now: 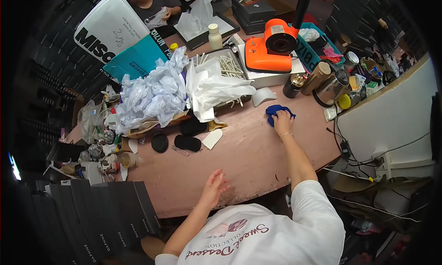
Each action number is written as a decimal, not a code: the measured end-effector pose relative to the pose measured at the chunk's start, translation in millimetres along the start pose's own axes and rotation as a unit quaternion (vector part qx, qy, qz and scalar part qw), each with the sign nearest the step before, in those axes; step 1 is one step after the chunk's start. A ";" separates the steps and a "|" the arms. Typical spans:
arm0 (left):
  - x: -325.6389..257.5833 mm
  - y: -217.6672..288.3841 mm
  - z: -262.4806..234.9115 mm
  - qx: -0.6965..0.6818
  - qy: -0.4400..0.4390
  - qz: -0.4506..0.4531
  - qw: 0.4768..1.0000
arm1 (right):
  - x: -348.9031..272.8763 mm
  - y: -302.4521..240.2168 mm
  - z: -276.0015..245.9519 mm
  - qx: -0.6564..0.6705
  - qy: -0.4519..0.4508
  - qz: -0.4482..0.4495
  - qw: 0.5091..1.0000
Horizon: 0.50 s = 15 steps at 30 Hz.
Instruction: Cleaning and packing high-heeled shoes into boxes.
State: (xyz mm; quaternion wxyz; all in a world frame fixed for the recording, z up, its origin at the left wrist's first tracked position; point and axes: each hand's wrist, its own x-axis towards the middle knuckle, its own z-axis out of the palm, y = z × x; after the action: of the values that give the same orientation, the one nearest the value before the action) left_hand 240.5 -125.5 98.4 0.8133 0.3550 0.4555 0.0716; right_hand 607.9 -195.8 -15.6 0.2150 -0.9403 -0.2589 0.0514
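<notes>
White shirt [299, 219] fabric lies nearest in the head view, its front carrying a dessert motif and curved dark lettering. Beyond it, the right hand [282, 123] reaches across the pinkish table [248, 161] and rests on a blue cloth [273, 110], which lies crumpled toward the table's right side, near a white pad [264, 96]. Its fingers are bent over the cloth, but from above I cannot tell whether they grip it or merely press. Near the front edge, the left hand [213, 189] is half open, fingers loosely spread, with nothing in it. I judge the step in hand to be handling the cloth; the next move calls for a secure hold by the right fingers before any lift or drag. As for writing, the white-and-teal packet [102, 25] bears large dark capitals and a handwritten number, the teal bin [338, 61] has dark letters, and the dark boxes [99, 210] have pale names along their spines.
</notes>
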 end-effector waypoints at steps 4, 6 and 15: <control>20.6 -4.9 59.9 -0.060 0.027 0.010 0.998 | -70.7 -31.7 -43.6 0.174 -0.072 -0.171 0.967; 29.2 -10.8 52.3 -0.107 -0.007 -0.003 0.994 | -118.9 -65.9 -84.4 0.268 -0.152 -0.209 0.928; 6.6 -46.9 6.2 -0.133 -0.016 0.087 0.987 | -216.4 -119.6 -75.5 0.492 -0.370 -0.129 0.777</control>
State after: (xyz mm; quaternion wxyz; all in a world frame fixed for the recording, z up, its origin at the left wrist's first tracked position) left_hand 239.5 -160.4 65.8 0.8508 0.2833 0.3964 0.1966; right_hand 381.7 -242.0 100.8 0.5406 -0.5729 -0.3765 0.4877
